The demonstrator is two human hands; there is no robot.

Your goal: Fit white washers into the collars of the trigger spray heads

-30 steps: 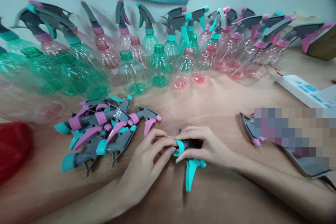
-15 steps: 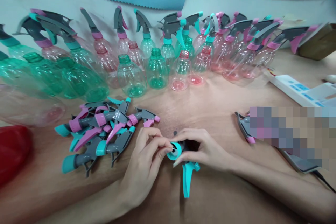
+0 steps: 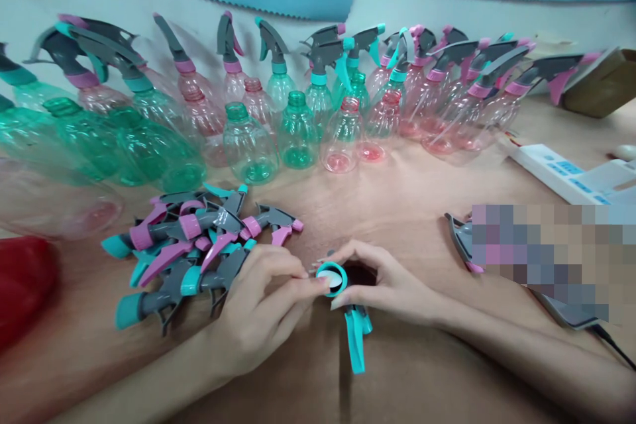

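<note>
My right hand (image 3: 385, 281) is closed around a spray trigger head (image 3: 356, 341) lying sideways, its teal collar facing left and its teal trigger hanging below. Much of the grey body is hidden by the fingers. In the mouth of the collar a small white disc (image 3: 330, 277) shows, tilted across the dark opening. My left hand (image 3: 261, 308) pinches the disc's near edge between thumb and finger. Left of my hands lies a heap of loose spray heads (image 3: 196, 225) in grey with pink or teal parts.
Behind, open green bottles (image 3: 297, 132) and pink bottles (image 3: 342, 136) stand before a row of bottles with spray heads fitted (image 3: 278, 83). A red object (image 3: 24, 291) is at far left. To the right are another spray head (image 3: 461, 242), a phone-like device (image 3: 571, 308) and a white power strip (image 3: 561, 169).
My left fingers have shifted from inside the collar to its near edge, and the white disc now shows more fully. The collar has turned a little more toward me.
</note>
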